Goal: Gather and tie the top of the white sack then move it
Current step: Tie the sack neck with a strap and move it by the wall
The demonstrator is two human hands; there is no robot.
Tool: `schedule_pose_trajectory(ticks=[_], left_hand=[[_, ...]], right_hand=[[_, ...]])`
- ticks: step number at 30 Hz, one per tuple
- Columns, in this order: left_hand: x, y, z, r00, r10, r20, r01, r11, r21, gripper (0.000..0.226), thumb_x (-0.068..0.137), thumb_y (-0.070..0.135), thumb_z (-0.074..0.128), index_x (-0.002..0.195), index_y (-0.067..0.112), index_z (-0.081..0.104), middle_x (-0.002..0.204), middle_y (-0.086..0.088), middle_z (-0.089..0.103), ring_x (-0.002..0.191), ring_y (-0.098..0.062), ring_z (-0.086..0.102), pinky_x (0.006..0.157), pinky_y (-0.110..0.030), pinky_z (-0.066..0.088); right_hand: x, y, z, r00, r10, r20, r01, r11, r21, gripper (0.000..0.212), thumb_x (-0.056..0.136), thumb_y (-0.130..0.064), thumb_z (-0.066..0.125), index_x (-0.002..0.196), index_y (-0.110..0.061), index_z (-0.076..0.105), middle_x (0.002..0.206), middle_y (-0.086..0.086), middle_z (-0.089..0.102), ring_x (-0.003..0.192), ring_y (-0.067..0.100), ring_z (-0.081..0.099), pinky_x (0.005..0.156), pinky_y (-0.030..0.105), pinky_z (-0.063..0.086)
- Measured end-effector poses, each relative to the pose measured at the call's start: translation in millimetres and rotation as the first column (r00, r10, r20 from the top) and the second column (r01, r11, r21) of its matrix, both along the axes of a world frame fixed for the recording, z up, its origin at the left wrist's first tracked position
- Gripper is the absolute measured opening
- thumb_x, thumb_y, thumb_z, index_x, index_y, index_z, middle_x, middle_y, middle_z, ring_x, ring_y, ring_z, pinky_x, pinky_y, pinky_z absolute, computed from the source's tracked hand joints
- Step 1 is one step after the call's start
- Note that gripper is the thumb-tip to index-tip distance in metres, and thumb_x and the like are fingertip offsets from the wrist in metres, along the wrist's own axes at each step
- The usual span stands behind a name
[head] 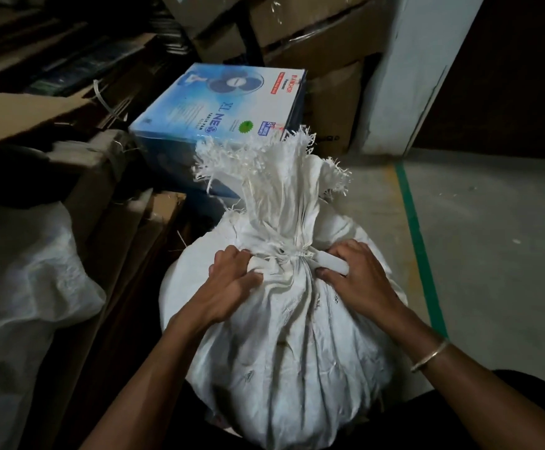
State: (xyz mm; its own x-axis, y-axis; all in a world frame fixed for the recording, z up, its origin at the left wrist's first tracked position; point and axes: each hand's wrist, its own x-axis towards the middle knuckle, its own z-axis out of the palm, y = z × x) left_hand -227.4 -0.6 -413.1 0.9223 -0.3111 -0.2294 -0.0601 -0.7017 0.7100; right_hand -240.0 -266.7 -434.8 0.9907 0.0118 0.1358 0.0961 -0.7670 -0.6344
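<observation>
Left of the sack: another white woven bag, slumped and crinkled, against flat brown cardboard boxes. Behind the sack, to the left: a glossy blue fan box, rectangular, lying flat.

Sack is centre, close in front of the person, between both arms; base not visible. White woven cloth, bulging round, pleated up to a narrow neck. A thin white tie wraps the neck. Above it the frayed top fans out in loose threads.

Left hand is at the neck's left, fingers curled, gripping a fold just under the tie. Right hand is at the neck's right, thumb and fingers pinching a flat white strip coming off the tie. Thin metal bangle on that wrist.

Right of the sack: smooth grey floor with a green line.
</observation>
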Motion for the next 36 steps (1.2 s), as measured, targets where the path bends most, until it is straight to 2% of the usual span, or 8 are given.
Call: schedule_pose_trajectory(ticks=[4, 8, 11, 14, 18, 26, 30, 36], left_hand=[[1, 6, -2, 0.983, -0.067, 0.17, 0.068, 0.998, -0.001, 0.017, 0.096, 0.039, 0.044, 0.102, 0.025, 0.053, 0.104, 0.002, 0.05, 0.101, -0.017, 0.047, 0.089, -0.037, 0.04], [7, 8, 1, 0.946, 0.112, 0.304, -0.079, 0.99, -0.12, 0.006, 0.1, 0.018, 0.061, 0.096, 0.013, 0.06, 0.091, 0.0, 0.062, 0.082, -0.016, 0.059, 0.071, -0.034, 0.047], [6, 12, 5, 0.937, 0.217, 0.275, -0.165, 0.966, -0.202, 0.008, 0.094, 0.022, 0.063, 0.091, 0.015, 0.065, 0.086, 0.002, 0.067, 0.078, -0.014, 0.063, 0.069, -0.028, 0.048], [5, 9, 21, 0.936, 0.327, 0.132, -0.274, 0.911, -0.309, 0.009, 0.092, 0.004, 0.07, 0.087, 0.012, 0.07, 0.084, -0.002, 0.071, 0.076, -0.015, 0.066, 0.067, -0.025, 0.05], [13, 10, 63, 0.922, 0.374, 0.095, -0.345, 0.91, -0.229, 0.021, 0.089, -0.007, 0.071, 0.086, 0.014, 0.075, 0.083, 0.004, 0.076, 0.077, -0.007, 0.069, 0.069, -0.019, 0.052], [65, -7, 210, 0.955, 0.295, 0.035, -0.283, 0.94, -0.193, 0.024, 0.086, 0.001, 0.078, 0.08, 0.024, 0.076, 0.083, 0.01, 0.077, 0.071, 0.004, 0.063, 0.069, -0.022, 0.051], [73, -45, 283, 0.972, 0.234, -0.011, -0.231, 0.953, -0.195, 0.007, 0.075, 0.02, 0.077, 0.073, 0.026, 0.073, 0.076, 0.009, 0.074, 0.067, 0.0, 0.061, 0.065, -0.025, 0.049], [98, -126, 369, 0.996, 0.092, -0.008, -0.092, 0.978, -0.187, 0.025, 0.08, -0.004, 0.077, 0.07, 0.019, 0.072, 0.061, 0.023, 0.066, 0.058, 0.005, 0.057, 0.057, -0.009, 0.042]], right_hand=[[-8, 6, 3, 0.997, -0.065, -0.037, 0.067, 0.996, 0.052, 0.024, 0.088, -0.037, 0.075, 0.088, -0.031, 0.052, 0.079, -0.013, 0.06, 0.08, 0.016, 0.059, 0.066, 0.029, 0.036], [-1, 8, 9, 0.996, -0.092, -0.02, 0.094, 0.984, 0.148, 0.019, 0.088, -0.031, 0.076, 0.1, -0.023, 0.065, 0.088, -0.009, 0.066, 0.083, 0.012, 0.062, 0.065, 0.018, 0.04], [0, 10, 13, 0.99, -0.118, -0.071, 0.129, 0.976, 0.173, 0.024, 0.086, -0.03, 0.079, 0.105, -0.016, 0.072, 0.087, -0.003, 0.071, 0.077, 0.013, 0.064, 0.063, 0.017, 0.041], [-5, 14, 26, 0.97, -0.19, -0.15, 0.221, 0.947, 0.233, 0.02, 0.085, -0.024, 0.081, 0.101, -0.015, 0.074, 0.081, -0.008, 0.069, 0.069, 0.0, 0.062, 0.059, 0.008, 0.038], [-6, 19, 73, 0.947, -0.227, -0.229, 0.287, 0.916, 0.28, 0.015, 0.083, -0.014, 0.081, 0.096, -0.015, 0.074, 0.079, -0.017, 0.066, 0.071, -0.013, 0.06, 0.059, 0.003, 0.037], [26, -3, 223, 0.932, -0.28, -0.23, 0.346, 0.877, 0.334, 0.017, 0.082, -0.017, 0.083, 0.093, -0.017, 0.071, 0.081, -0.014, 0.067, 0.076, 0.004, 0.063, 0.063, 0.017, 0.046], [20, -40, 292, 0.902, -0.342, -0.263, 0.414, 0.858, 0.305, 0.02, 0.08, -0.016, 0.085, 0.095, -0.018, 0.072, 0.079, -0.017, 0.066, 0.072, -0.006, 0.061, 0.062, 0.01, 0.043], [19, -113, 372, 0.859, -0.45, -0.244, 0.507, 0.813, 0.287, 0.02, 0.079, -0.019, 0.086, 0.089, -0.01, 0.072, 0.071, -0.004, 0.066, 0.066, 0.011, 0.061, 0.06, 0.026, 0.044]])
